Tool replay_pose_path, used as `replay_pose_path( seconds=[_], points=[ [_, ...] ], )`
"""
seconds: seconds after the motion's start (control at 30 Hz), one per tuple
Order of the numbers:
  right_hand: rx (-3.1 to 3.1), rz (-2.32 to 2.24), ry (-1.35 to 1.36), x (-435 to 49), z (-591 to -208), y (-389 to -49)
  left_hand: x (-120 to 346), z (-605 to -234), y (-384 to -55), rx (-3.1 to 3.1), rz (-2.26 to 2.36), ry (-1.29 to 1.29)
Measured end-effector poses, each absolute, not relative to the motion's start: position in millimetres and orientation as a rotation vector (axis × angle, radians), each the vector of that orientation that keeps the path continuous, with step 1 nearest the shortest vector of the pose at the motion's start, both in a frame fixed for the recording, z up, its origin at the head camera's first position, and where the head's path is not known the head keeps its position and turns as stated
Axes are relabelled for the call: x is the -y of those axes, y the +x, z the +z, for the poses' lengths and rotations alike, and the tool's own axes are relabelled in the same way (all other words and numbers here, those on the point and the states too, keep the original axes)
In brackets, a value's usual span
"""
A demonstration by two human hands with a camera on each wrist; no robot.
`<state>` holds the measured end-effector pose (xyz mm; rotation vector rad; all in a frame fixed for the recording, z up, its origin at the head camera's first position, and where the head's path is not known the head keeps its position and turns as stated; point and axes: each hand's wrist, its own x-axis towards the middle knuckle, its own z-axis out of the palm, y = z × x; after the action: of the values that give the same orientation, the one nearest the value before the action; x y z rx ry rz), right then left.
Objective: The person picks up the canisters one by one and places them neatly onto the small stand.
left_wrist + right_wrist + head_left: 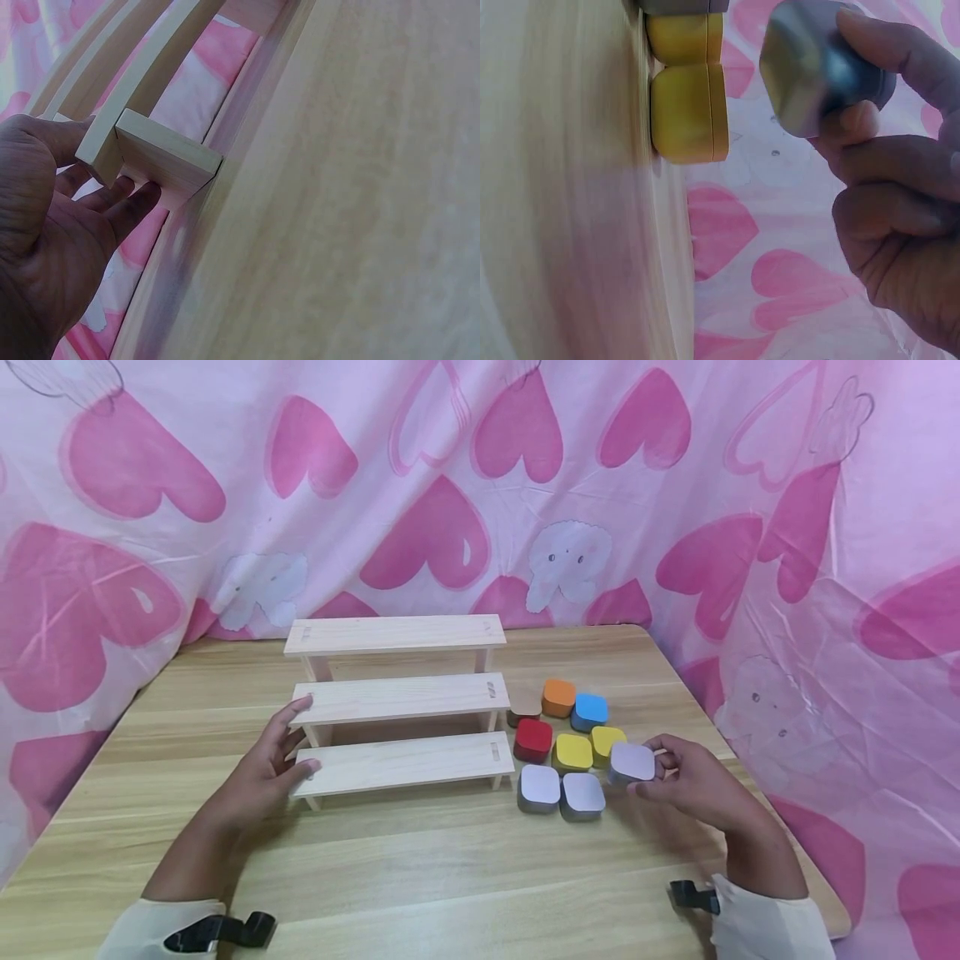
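Right of the wooden shelves: the lilac block hung above the desk, near a yellow block
Right hand: fingers pinched the lilac block's sides
Left hand: fingers bent round the end of the front shelf
Lilac block handling: level carry, clear of neighbours, shelf steadied, seemed best
Lilac block top: faced roughly upward; near-square outline gave no clear long axis

On a worktop, three shelves stand one behind another. The left hand touches the left ends of the front and middle ones. Right of them, eight boxes cluster; at their right, the right hand holds a ninth box above the worktop. A curtain hangs behind.
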<state>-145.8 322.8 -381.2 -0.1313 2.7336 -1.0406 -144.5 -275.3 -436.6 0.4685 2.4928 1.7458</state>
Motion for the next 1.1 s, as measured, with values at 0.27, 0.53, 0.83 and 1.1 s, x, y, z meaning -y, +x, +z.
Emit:
replay_pose_path(
  seconds=[0.27, 0.53, 0.83, 1.1],
  points=[
    [-2.806, -1.096, -0.208, -304.2, -373.1, -149.6, 274.2, -436.8, -143.5, -2.486, 1.757, 0.47],
    [-2.812, -1.153, -0.268, -284.5, -360.3, -156.6, 275.6, -433.7, -142.6, -2.485, 1.721, 0.403],
    [-2.696, -1.272, -0.425, -258.8, -352.6, -164.5, 276.8, -433.5, -142.1, -2.487, 1.709, 0.388],
    [-2.586, -1.355, -0.558, -230.6, -352.9, -171.8, 277.3, -435.1, -142.6, -2.483, 1.713, 0.387]
  ],
)
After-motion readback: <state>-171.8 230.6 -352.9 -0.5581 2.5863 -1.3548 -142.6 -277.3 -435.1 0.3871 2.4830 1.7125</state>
